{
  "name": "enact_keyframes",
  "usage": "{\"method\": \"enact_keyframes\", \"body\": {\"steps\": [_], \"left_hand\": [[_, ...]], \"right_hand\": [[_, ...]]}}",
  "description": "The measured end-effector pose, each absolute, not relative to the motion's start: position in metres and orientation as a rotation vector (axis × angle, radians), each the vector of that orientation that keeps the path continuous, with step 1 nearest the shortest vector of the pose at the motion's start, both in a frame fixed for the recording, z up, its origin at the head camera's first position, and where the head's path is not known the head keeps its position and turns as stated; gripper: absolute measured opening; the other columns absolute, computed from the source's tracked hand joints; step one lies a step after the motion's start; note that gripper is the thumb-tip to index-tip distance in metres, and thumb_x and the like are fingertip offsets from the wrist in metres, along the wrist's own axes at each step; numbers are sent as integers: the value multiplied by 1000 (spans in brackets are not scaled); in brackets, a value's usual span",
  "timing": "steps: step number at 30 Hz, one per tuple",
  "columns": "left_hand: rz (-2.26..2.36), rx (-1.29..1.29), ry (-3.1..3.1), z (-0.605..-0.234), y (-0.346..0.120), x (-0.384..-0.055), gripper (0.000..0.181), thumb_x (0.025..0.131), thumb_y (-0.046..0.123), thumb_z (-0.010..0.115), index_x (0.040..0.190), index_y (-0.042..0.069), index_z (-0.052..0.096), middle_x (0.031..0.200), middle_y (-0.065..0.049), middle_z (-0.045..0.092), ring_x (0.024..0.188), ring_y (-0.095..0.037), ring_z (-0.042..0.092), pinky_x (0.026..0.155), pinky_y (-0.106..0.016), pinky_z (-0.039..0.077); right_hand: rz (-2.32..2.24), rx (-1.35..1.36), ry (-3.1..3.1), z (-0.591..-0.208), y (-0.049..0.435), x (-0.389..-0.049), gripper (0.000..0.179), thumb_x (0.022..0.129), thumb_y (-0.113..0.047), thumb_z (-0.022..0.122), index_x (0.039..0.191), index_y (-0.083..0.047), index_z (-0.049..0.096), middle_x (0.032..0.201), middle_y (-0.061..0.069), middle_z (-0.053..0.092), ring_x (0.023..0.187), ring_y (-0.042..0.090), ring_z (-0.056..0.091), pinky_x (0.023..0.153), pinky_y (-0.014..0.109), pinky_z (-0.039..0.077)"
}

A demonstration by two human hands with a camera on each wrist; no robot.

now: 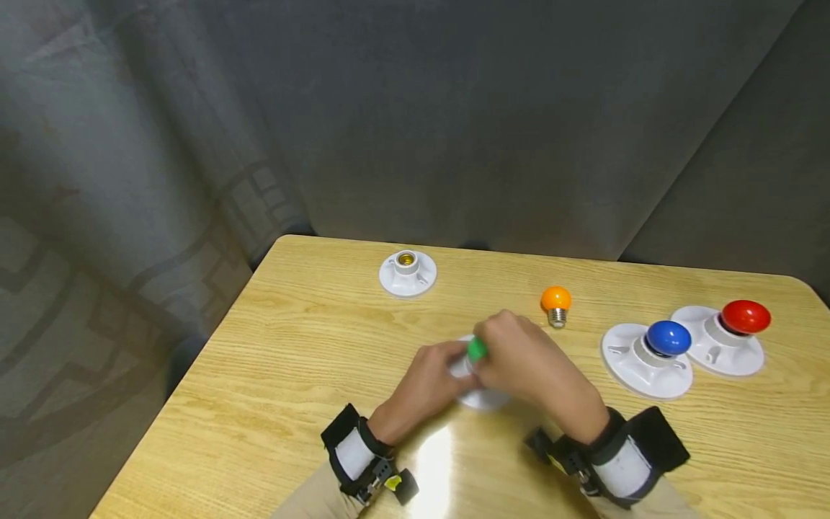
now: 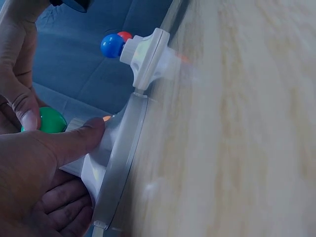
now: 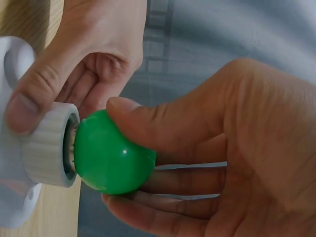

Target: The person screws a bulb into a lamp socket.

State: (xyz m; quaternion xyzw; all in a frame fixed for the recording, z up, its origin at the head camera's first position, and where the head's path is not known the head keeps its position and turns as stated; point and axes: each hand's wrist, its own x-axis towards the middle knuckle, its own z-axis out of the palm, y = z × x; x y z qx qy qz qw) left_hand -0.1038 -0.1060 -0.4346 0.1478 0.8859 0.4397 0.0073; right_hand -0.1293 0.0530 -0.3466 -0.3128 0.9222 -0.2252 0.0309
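In the right wrist view a green light bulb [image 3: 111,158] has its metal base inside the collar of a white lamp socket [image 3: 49,148], with a bit of metal showing at the rim. My right hand [image 1: 521,357] pinches the bulb between thumb and fingers. Thumb and fingers of my left hand [image 1: 424,386] grip the socket around its collar, low over the table. The left wrist view shows the socket's round base [image 2: 121,163] against the tabletop, partly covered by the left hand.
Beyond the hands stands a bare white socket [image 1: 406,274]. An orange bulb [image 1: 556,300] lies on the wooden table [image 1: 292,346]. To the right, two sockets hold a blue bulb [image 1: 668,338] and a red bulb [image 1: 746,317]. A grey curtain [image 1: 454,130] hangs behind.
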Motion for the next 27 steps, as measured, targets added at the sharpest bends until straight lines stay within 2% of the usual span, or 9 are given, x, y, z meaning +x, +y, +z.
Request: {"method": "enact_keyframes", "body": {"steps": [13, 18, 20, 21, 23, 25, 27], "left_hand": [[1363, 443, 2778, -433, -106, -103, 42, 84, 31, 75, 122, 15, 67, 106, -5, 74, 82, -4, 66, 67, -14, 52], [1368, 462, 2775, -434, -106, -104, 42, 83, 29, 76, 122, 15, 67, 107, -4, 74, 84, -5, 67, 69, -15, 53], [1360, 483, 2784, -435, -107, -104, 41, 84, 30, 75, 122, 16, 67, 109, -4, 74, 88, -6, 68, 75, -17, 54], [1356, 489, 2784, -435, -108, -105, 41, 84, 31, 75, 122, 16, 67, 110, -3, 74, 91, -8, 69, 78, -18, 54], [1338, 499, 2796, -434, -108, -105, 42, 84, 32, 75, 122, 17, 66, 112, -3, 73, 96, -9, 69, 83, -20, 54], [1338, 497, 2790, -434, -108, -106, 41, 84, 32, 75, 121, 16, 67, 111, -3, 73, 96, -10, 69, 83, -20, 54], [1339, 483, 2782, -433, -108, -106, 41, 83, 32, 76, 119, 14, 67, 110, -4, 74, 94, -9, 69, 82, -19, 54]], "right_hand": [[-677, -884, 2899, -348, 50, -129, 24, 60, 3, 65, 56, -12, 47, 54, 0, 42, 46, 10, 39, 42, 20, 31], [-665, -915, 2854, -345, 52, -129, 18, 67, 0, 72, 63, -9, 56, 60, 1, 50, 50, 11, 44, 43, 18, 36], [-640, -965, 2825, -342, 55, -129, 11, 72, -4, 75, 75, -6, 65, 70, 3, 59, 57, 11, 51, 48, 19, 43], [-632, -997, 2812, -340, 57, -129, 13, 75, -6, 77, 84, -4, 68, 79, 6, 64, 64, 13, 57, 53, 21, 48], [-624, -1072, 2793, -337, 61, -129, 29, 78, -11, 78, 104, -2, 70, 102, 12, 69, 82, 20, 65, 66, 27, 57], [-637, -1140, 2772, -333, 65, -130, 41, 80, -12, 78, 119, -4, 67, 123, 16, 65, 101, 28, 67, 81, 36, 59], [-663, -1204, 2740, -332, 67, -131, 43, 81, -10, 77, 123, -7, 66, 134, 18, 59, 114, 35, 63, 89, 43, 56]]}}
